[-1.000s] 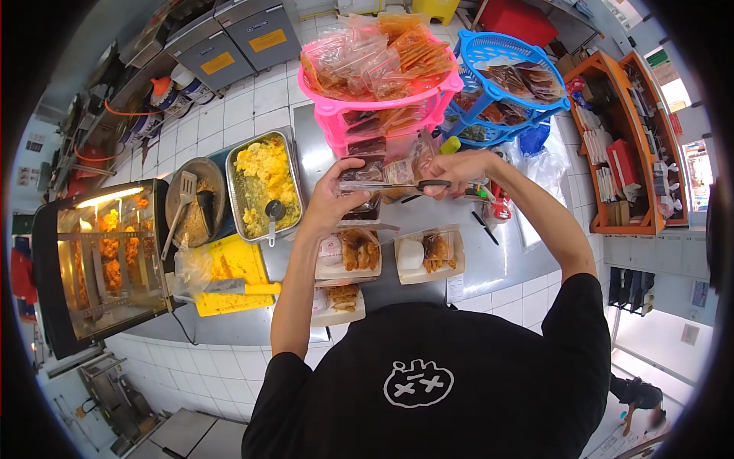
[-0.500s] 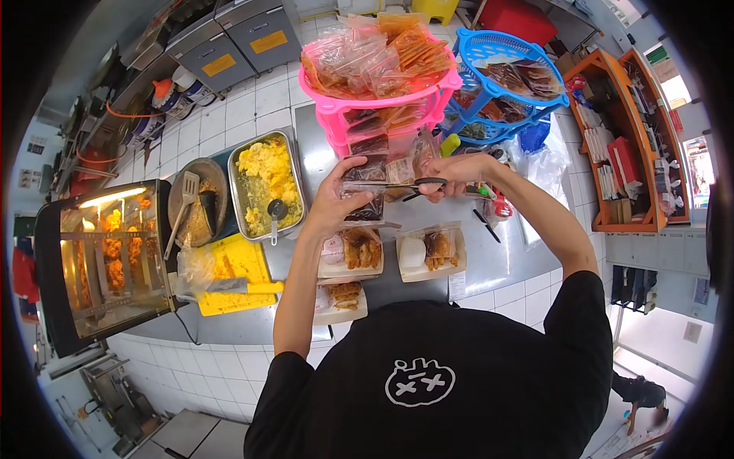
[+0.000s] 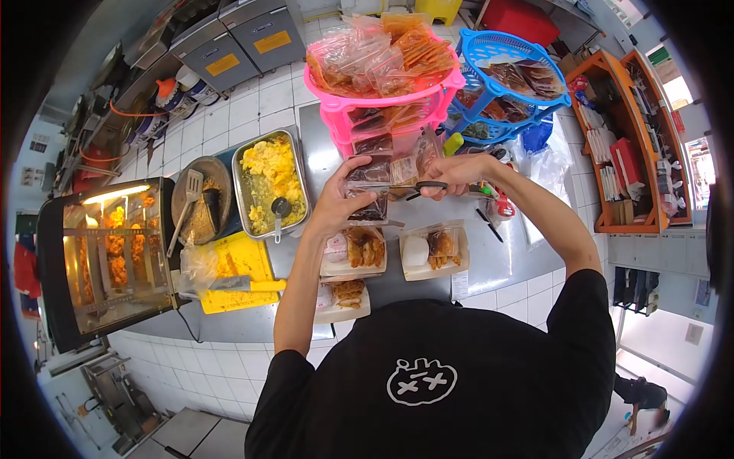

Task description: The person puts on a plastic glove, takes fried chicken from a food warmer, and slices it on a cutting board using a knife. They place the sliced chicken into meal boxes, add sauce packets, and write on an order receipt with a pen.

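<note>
My left hand [image 3: 335, 203] grips a strip of dark sauce sachets [image 3: 371, 170] in clear plastic, thumb and fingers closed around its left edge. In my right hand [image 3: 456, 174] are black-handled scissors [image 3: 431, 185], their blades lying across the strip. Whether the blades are parted I cannot tell. Just below my hands are a paper box [image 3: 375, 268] with fried chicken and a wrapped portion, and another box [image 3: 414, 272] with chicken and a white mound. A third box [image 3: 353, 312] sits nearer my body, partly hidden.
Ahead stand a pink basket [image 3: 326, 96] of sauce packets and a blue basket rack [image 3: 552, 99]. To the left are a metal tray [image 3: 304, 183] of yellow food, a wok [image 3: 223, 172], a yellow board [image 3: 256, 256] with a knife [image 3: 267, 286], and a lit display warmer [image 3: 164, 229].
My view has shifted slightly, so everything sits a little further right. Both hands keep their hold, with the scissors still across the sachet strip.
</note>
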A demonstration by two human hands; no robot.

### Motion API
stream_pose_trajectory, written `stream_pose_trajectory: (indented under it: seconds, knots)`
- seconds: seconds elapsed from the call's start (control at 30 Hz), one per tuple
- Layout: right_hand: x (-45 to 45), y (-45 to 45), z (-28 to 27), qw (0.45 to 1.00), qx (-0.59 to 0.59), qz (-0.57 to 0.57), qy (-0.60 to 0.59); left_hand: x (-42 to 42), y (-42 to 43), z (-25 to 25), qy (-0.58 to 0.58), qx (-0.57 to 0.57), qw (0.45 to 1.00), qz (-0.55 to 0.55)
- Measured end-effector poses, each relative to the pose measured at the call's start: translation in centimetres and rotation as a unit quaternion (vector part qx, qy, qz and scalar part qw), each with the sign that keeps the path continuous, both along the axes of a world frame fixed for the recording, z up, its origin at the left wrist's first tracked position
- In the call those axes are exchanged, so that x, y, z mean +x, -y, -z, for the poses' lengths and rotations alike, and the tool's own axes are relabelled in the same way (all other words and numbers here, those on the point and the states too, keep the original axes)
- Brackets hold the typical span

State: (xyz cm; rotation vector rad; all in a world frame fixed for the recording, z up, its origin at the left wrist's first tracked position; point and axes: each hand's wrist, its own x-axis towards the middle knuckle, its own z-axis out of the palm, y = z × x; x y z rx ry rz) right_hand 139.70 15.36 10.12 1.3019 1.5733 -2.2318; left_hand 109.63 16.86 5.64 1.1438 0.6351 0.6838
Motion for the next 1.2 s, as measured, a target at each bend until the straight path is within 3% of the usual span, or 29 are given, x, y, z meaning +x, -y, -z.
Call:
stream_pose_trajectory:
  seconds: [0.5,0.83,1.03,1.2]
  knots:
    - [-0.5,0.3,0.9,1.000,-0.004,0.011,0.012,0.8,0.6,0.2,-0.004,0.016,1.000,0.001]
    - [-0.5,0.5,1.3,1.000,0.008,0.020,0.022,1.1,0.4,0.3,0.022,-0.062,0.998,0.017]
    - [-0.2,1.2,3.6,0.991,-0.022,0.058,-0.120,1.1,0.9,0.6,0.038,-0.058,0.997,-0.014]
    - [-0.7,1.6,4.1,0.991,-0.029,0.078,-0.109,1.4,1.3,1.3,0.038,-0.092,0.995,-0.007]
